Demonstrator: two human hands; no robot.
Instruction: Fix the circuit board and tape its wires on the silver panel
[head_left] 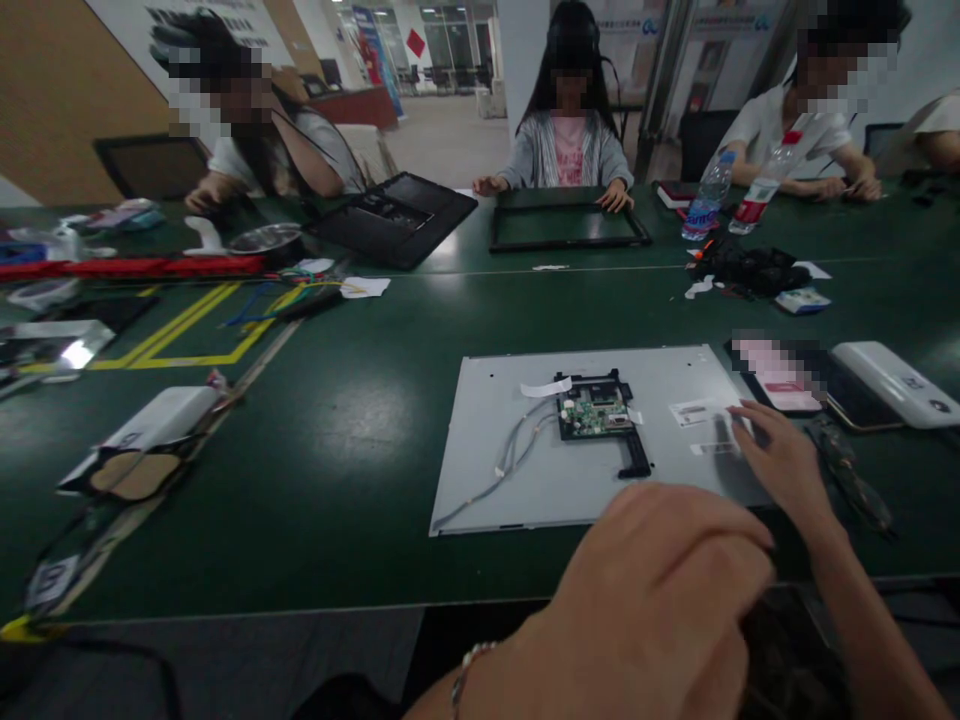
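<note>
The left hand [660,590] was curled near the front edge of the grey panel [480,440], its fingers bent together; whether anything was clasped inside could not be told. The right hand [784,460] was at the panel's right edge, fingers apart with nothing visible between them, the tips close to the white labels [694,413] there; whether they touched the surface was unclear.

The panel lay flat on the green table [337,530]. Near its middle sat a circuit board [596,412] in a black bracket [634,455], with a white strip [546,388] at the board's upper left and grey cables [510,465] running toward the panel's near left corner.

Right of the panel were glasses [855,480], a dark phone [866,390] and a white power bank [900,385]. Beyond the panel, a co-worker had a hand [616,196] on a black frame [570,243]; a black cover [397,220] lay beyond it to the left, and two bottles, one blue-labelled [705,205], one red-labelled [754,200], stood beyond it to the right.
</note>
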